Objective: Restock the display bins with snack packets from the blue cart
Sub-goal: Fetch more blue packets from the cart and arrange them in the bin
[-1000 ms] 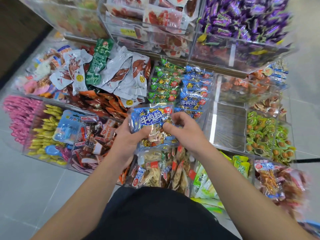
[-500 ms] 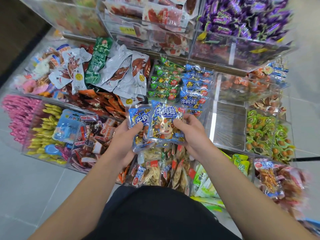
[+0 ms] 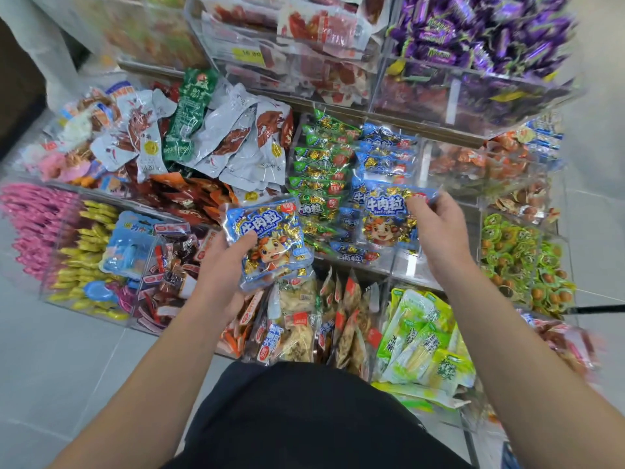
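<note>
Blue packets, bunched together at frame centre a moment ago, are now split: the left hand (image 3: pixel 220 269) grips one packet (image 3: pixel 269 242) while the right hand (image 3: pixel 436 228) pinches another packet (image 3: pixel 389 214) over the blue-packet bin (image 3: pixel 402 265), probably about to drop it in.

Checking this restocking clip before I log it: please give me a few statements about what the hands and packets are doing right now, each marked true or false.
1. The left hand holds a blue beef-cube packet. True.
2. The right hand is empty. False: it holds a second blue packet by its upper right corner.
3. The second blue packet is over the bin of matching blue packets. True.
4. The purple candies fill the bottom row. False: they sit in an upper bin at top right.
5. Green packets lie just left of the blue ones in the bin. True.
</note>
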Available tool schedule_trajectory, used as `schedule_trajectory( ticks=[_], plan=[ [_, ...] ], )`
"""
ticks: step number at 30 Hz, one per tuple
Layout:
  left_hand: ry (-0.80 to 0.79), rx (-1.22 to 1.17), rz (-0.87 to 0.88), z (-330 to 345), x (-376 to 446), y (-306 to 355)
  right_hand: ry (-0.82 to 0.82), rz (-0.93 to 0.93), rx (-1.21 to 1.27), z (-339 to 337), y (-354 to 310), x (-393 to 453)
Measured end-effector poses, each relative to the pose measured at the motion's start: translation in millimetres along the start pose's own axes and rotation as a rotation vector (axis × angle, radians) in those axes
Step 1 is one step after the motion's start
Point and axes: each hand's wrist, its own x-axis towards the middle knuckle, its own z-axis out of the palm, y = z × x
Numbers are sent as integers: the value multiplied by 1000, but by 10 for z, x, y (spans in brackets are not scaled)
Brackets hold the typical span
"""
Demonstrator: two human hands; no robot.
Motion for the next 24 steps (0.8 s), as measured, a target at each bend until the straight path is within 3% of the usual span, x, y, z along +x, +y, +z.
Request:
schedule_trajectory(
  ticks=[9,13,24],
  plan=[
    [-19,-38,-20,45,-15,-42,-144,-136,-182,295,235,113],
    [-28,-54,-29,23,-1,-47,-77,-364,-692,269,321,134],
    [-46,23,-12,56,23,-51,-89,-146,-491,295,386,122]
  ],
)
